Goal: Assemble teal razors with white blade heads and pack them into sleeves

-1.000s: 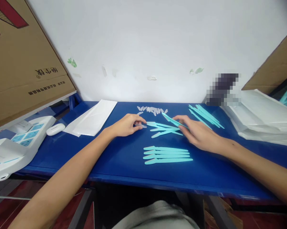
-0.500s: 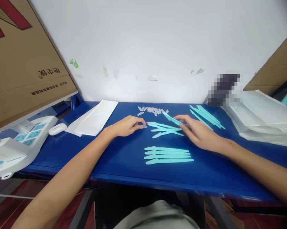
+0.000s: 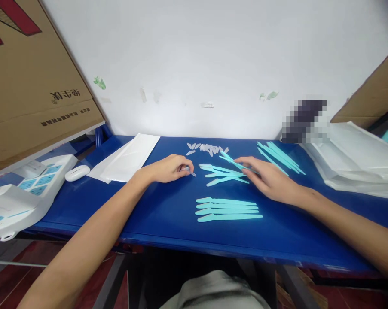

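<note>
My left hand [image 3: 174,168] is closed in a pinch on a small translucent blade cover [image 3: 192,173], its end poking out past the fingertips. My right hand [image 3: 267,176] grips a turquoise eyebrow razor [image 3: 231,160], its head pointing up and left; a second one may be in the fingers too. Between the hands lie several loose razors [image 3: 226,176], fanned and overlapping. Nearer the front edge is a neat row of razors [image 3: 227,212]. Behind the hands sits a scattered pile of translucent blade covers [image 3: 209,149]. More razors [image 3: 279,156] lie beyond my right hand.
White plastic sleeves [image 3: 126,161] lie left on the blue table [image 3: 161,210], beside a white case [image 3: 77,173] and a white power strip [image 3: 48,184]. Clear plastic bags [image 3: 351,159] are stacked at the right. A large cardboard box [image 3: 39,81] leans in at the left.
My left hand has turned the blade cover, which now points down and right. My right hand has barely moved; the razor in it has shifted slightly.
</note>
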`<state>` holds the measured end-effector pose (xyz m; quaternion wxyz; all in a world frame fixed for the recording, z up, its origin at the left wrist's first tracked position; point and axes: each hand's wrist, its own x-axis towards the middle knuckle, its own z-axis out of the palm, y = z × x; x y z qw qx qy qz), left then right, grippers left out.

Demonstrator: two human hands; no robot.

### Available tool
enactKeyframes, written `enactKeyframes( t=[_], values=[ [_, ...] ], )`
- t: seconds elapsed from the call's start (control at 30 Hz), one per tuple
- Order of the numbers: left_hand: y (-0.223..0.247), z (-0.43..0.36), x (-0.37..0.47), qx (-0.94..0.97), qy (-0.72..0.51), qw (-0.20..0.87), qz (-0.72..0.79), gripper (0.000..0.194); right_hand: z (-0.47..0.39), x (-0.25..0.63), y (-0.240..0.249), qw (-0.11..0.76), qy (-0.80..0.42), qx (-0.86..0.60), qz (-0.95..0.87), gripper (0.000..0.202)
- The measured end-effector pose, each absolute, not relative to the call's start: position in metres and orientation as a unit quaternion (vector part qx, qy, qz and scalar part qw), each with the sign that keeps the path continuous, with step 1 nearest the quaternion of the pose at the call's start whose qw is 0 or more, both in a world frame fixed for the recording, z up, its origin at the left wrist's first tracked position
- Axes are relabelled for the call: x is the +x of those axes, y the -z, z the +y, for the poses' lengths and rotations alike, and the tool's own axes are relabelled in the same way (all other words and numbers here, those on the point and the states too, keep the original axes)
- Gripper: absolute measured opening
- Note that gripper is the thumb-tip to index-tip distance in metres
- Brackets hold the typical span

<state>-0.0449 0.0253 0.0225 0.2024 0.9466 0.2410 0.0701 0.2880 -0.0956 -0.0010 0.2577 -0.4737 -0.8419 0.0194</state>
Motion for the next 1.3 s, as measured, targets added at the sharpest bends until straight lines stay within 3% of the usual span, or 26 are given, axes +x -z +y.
enactKeyframes(
  t=[0.67,1.3],
  values=[
    [-0.014,0.031,-0.042,0.954,-0.115,0.077,0.266,0.031,-0.097,0.289,-0.002,0.271,0.011,-0.468,-0.841,0.037],
    [-0.012,0.032,-0.042,0.953,-0.105,0.041,0.281,0.040,-0.097,0.290,-0.001,0.265,0.006,-0.471,-0.841,0.041]
  ],
)
